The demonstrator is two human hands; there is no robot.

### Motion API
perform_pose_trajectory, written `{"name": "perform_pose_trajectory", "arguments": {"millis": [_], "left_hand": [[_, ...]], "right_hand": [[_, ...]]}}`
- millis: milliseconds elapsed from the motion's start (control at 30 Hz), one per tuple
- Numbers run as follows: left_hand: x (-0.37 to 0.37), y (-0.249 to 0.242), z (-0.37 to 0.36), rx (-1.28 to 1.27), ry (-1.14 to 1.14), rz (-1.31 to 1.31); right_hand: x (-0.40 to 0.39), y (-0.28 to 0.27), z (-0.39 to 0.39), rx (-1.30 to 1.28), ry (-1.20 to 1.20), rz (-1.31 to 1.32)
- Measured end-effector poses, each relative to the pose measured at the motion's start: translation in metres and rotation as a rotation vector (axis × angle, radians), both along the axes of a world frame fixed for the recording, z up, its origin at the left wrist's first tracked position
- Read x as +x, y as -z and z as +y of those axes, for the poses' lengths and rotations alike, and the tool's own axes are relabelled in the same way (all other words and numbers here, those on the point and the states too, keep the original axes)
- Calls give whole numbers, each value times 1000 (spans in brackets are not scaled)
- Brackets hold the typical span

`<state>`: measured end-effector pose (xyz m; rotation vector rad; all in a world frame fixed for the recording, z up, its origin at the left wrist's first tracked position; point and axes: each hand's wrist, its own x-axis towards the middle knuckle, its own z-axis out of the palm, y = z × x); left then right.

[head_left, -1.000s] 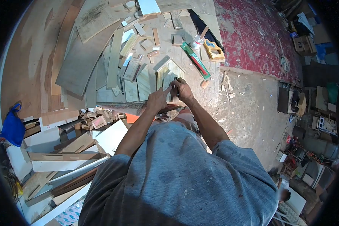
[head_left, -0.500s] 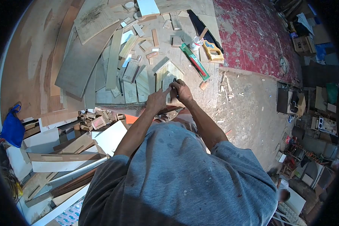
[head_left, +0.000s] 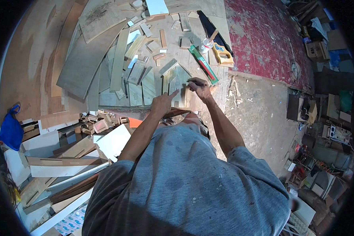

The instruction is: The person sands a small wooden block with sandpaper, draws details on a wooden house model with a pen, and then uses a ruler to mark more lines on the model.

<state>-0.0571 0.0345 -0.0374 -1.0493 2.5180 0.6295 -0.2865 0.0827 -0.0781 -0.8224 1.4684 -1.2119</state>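
My left hand point(head_left: 162, 103) rests at the near edge of a light wooden assembly point(head_left: 178, 80), its index finger stretched out over the wood and the other fingers partly curled. This assembly lies on the work table, with a pointed, roof-like far end and raised strips along its sides. Right of it, my right hand point(head_left: 202, 93) is closed around a small dark tool point(head_left: 197, 81), held just above the board's right side. The tool's exact kind cannot be made out. Beyond the hands lies a green and red package point(head_left: 203, 64).
A handsaw with a yellow handle point(head_left: 223, 54) and a white pot point(head_left: 205, 45) with a stick stand at the table's right. Wood offcuts point(head_left: 137, 72) and large boards point(head_left: 91, 59) cover the left. Scrap wood point(head_left: 67, 157) is piled below left. A person point(head_left: 295, 200) is at lower right.
My right hand has moved right and slightly away from my left hand, carrying the dark tool off the middle of the assembly. My left hand has shifted slightly left, index finger still extended.
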Motion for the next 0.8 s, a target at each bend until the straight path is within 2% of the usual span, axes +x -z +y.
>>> {"name": "perform_pose_trajectory", "arguments": {"millis": [67,267,333,433,667,800], "left_hand": [[-1,-2,-1,9,-4,-12],[-9,-6,3,66,-87,-81],[-10,-8,5,42,-103,-83],[-12,-11,6,41,-113,-71],[-13,-16,7,49,-123,-80],[-15,-20,6,50,-116,-79]], "right_hand": [[8,-10,-8,111,-75,1],[23,17,-25,132,-109,54],[24,24,-26,25,-213,29],[21,22,-28,57,-278,111],[24,21,-30,60,-281,83],[22,24,-33,62,-314,202]]}}
